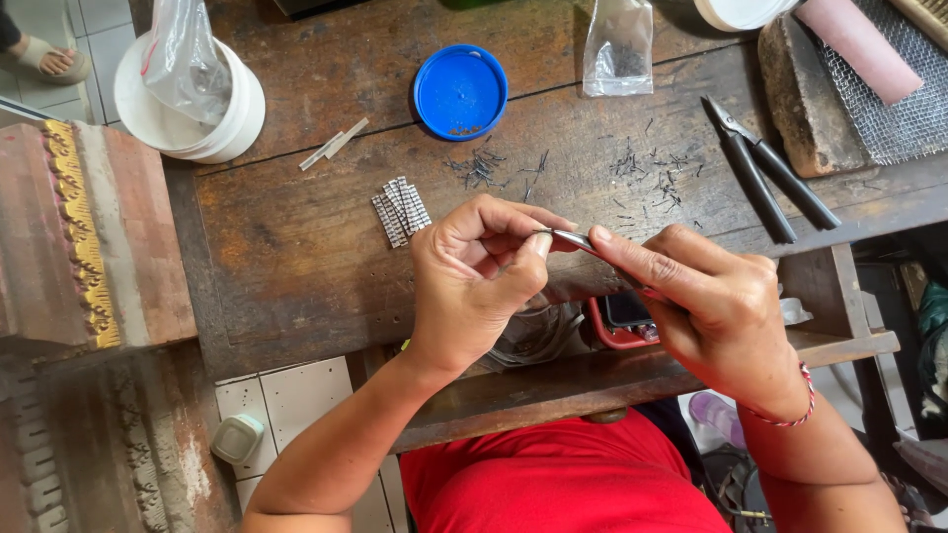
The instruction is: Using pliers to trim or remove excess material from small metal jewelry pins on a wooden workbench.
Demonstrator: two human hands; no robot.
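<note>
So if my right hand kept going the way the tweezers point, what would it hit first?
Most likely the left hand: the right hand aims slim metal tweezers leftward, tips already at the left fingers, though depth is unclear.

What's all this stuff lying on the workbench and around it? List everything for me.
workbench: one, dark worn wood, centre
blue lid: one, upturned, top centre
small wire bits: many, dark, scattered below the lid and to its right
silver strips: a small bundle, left of the hands
clear bags: two, one top centre, one in the white tub
white tub: one, top left
pliers: one, black handles, right
wire mesh: one, grey, top right
pink roll: one, on the mesh
left hand: pinching something tiny
right hand: holding a slim metal tool, red cord on the wrist
</note>
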